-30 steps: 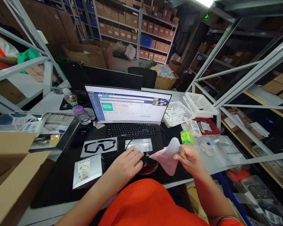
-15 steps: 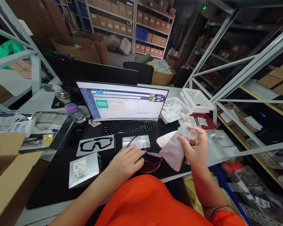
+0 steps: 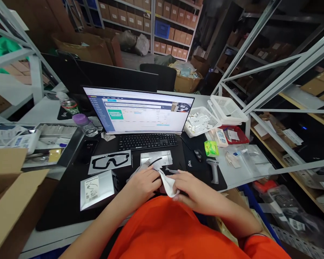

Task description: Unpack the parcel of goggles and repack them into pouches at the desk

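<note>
A pair of sunglasses is held low over the dark desk mat, its lenses largely covered by my hands and the cloth. My left hand has its fingers closed around the glasses from the left. Between the fingers of my right hand is a pale grey wiping cloth, bunched against the glasses. Just beyond lies an open silver box part. To the left are a card sleeve with a glasses print and a labelled silver box standing on the mat.
A keyboard and a monitor stand ahead. On the right are a mouse, a barcode scanner, a green-yellow packet and white baskets. An open carton occupies the left, behind it a purple-capped bottle.
My right hand has come down and left with the cloth, from beside the glasses to against them. My left hand has stayed on the glasses. The camera view has shifted slightly.
</note>
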### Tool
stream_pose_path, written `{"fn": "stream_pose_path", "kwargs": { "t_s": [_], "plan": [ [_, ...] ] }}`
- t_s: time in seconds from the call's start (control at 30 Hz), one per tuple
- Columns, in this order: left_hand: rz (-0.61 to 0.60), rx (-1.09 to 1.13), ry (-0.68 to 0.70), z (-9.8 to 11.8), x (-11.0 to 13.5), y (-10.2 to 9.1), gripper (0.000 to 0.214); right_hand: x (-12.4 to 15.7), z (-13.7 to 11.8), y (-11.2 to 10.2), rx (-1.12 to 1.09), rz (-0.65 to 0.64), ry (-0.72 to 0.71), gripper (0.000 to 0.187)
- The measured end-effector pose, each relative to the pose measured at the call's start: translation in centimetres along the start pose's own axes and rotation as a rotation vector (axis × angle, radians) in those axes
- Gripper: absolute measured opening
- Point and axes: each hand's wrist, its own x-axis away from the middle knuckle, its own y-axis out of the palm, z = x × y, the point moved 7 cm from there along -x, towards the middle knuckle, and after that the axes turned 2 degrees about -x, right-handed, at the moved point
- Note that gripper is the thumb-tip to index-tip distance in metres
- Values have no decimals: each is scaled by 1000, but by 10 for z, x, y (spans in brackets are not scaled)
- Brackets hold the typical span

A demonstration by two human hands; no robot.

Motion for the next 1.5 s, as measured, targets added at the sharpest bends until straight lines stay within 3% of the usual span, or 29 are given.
{"fn": "stream_pose_path", "kwargs": {
  "t_s": [0.13,0.23,0.33,0.43,0.67,0.8,0.93,1.0,1.13,1.17,1.27,1.33,1.5],
  "plan": [
    [-20,-49,44,8,-4,6,17,-7,23,-5,-236,-169,20,28],
    [-20,-70,92,16,-8,12,11,-18,48,7,-275,-198,97,10],
    [-2,-118,138,20,-8,16,8,-28,64,25,-222,-124,172,19],
    [39,-190,143,18,-6,12,10,-31,70,28,-195,13,201,25],
    [163,-41,97,10,2,-24,13,-11,76,3,-508,-37,122,50],
    [110,49,83,8,0,-26,12,-6,73,-7,-485,-63,140,43],
    [69,16,92,11,-6,-22,14,-16,58,6,-416,-109,125,34],
    [40,-53,117,13,-8,-15,17,-25,53,19,-313,-53,154,32],
    [35,-175,129,8,-5,-4,20,-36,63,31,-171,185,283,32],
    [42,-160,116,5,-3,-5,20,-36,67,33,-207,157,276,33],
    [50,-27,70,-2,3,-12,17,-30,75,33,-412,-89,207,44],
    [52,41,51,-4,4,-18,14,-24,75,26,-469,-138,196,51],
    [28,-36,66,1,0,-14,18,-33,51,27,-268,140,255,40]
  ]
}}
